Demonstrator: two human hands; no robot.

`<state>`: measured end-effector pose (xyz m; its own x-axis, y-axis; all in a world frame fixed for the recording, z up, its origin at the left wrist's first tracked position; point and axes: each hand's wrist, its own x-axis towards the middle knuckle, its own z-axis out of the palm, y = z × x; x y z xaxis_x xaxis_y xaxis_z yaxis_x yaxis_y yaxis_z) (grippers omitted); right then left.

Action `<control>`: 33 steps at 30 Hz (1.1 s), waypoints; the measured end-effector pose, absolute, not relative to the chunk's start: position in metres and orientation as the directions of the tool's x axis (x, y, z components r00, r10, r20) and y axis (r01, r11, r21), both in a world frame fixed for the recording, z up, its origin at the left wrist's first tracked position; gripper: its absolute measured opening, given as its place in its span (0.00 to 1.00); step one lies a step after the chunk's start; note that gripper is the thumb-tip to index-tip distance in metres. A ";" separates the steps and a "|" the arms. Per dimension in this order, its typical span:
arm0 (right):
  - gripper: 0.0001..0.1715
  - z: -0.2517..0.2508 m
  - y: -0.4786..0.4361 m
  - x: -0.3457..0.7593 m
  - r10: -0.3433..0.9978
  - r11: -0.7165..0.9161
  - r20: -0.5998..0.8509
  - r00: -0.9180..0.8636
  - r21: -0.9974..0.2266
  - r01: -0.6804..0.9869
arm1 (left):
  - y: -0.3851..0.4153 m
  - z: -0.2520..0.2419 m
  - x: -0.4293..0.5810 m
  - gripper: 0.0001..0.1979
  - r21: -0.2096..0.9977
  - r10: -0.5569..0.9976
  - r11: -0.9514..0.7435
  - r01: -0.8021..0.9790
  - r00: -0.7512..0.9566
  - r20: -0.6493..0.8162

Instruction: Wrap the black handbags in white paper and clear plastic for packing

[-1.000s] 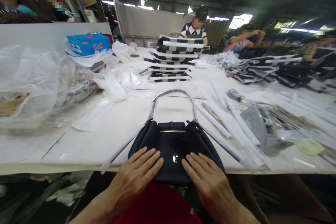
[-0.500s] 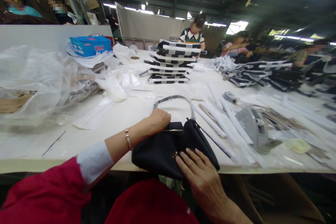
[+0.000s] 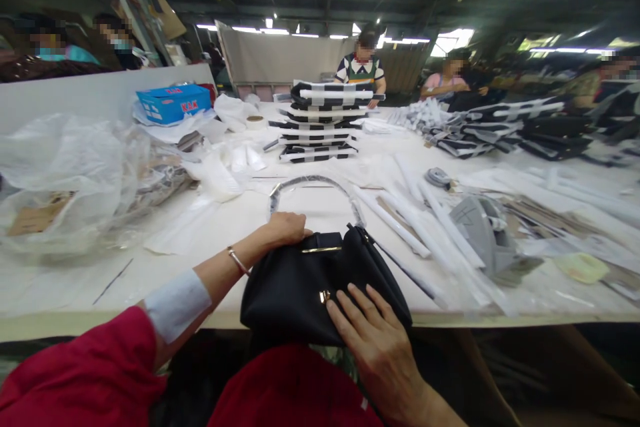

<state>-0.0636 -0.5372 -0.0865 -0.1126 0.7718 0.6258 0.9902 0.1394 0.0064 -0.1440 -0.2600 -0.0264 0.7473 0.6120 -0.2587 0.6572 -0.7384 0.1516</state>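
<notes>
A black handbag (image 3: 290, 287) with a gold clasp on its front lies at the table's near edge, against my body. Its wrapped handle (image 3: 313, 180) arches away over the tabletop. At the left of the bag's top opening, my left hand (image 3: 287, 228) is closed on the edge, fingertips partly hidden. My right hand (image 3: 375, 333) rests flat on the lower right front, fingers stretched out, beside the clasp. A gold zip shows at the bag's top, next to a black flap.
A stack of wrapped black-and-white bundles (image 3: 323, 123) stands ahead. White foam strips (image 3: 430, 233) and a grey piece (image 3: 480, 233) lie to the right. Clear plastic (image 3: 65, 167) is heaped left, near a blue box (image 3: 175, 104). Several people work beyond.
My left hand and the bag's top have shifted left, and more of the bag's front and clasp shows. My right hand stays flat on the bag.
</notes>
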 end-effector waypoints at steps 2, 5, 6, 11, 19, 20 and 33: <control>0.25 -0.092 -0.537 -0.066 0.749 0.129 0.660 -0.061 -0.055 0.990 | -0.256 -0.022 -0.145 0.22 0.200 0.645 -0.686 0.700 0.712 -0.277; 0.25 -0.096 -0.535 -0.069 0.745 0.128 0.666 -0.034 -0.093 0.987 | -0.252 -0.011 -0.151 0.26 0.294 0.647 -0.613 0.733 0.680 -0.345; 0.25 -0.097 -0.535 -0.069 0.745 0.127 0.666 -0.033 -0.093 0.988 | -0.252 -0.007 -0.154 0.28 0.372 0.631 -0.566 0.736 0.677 -0.379; 0.24 -0.098 -0.535 -0.072 0.736 0.126 0.675 -0.051 -0.063 0.990 | -0.268 0.015 -0.165 0.35 0.818 0.534 0.069 0.571 0.671 -0.514; 0.26 -0.097 -0.533 -0.074 0.765 0.054 0.643 -0.010 -0.049 0.997 | -0.264 0.011 -0.142 0.28 0.970 0.838 0.242 0.010 0.502 -0.214; 0.27 -0.094 -0.530 -0.072 0.777 0.031 0.629 0.007 -0.049 0.998 | -0.262 0.013 -0.140 0.30 0.977 0.860 0.214 -0.012 0.477 -0.183; 0.34 -0.048 -0.460 -0.029 0.950 -0.098 0.293 0.108 -0.048 0.994 | -0.326 -0.014 -0.214 0.37 0.058 0.276 -0.960 0.273 0.959 0.066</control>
<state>-0.0290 -0.4598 -0.0481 0.1078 0.9499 0.2935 0.9940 -0.0980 -0.0478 -0.2135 -0.3260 -0.0137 0.9588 0.2763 0.0655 0.2728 -0.9603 0.0578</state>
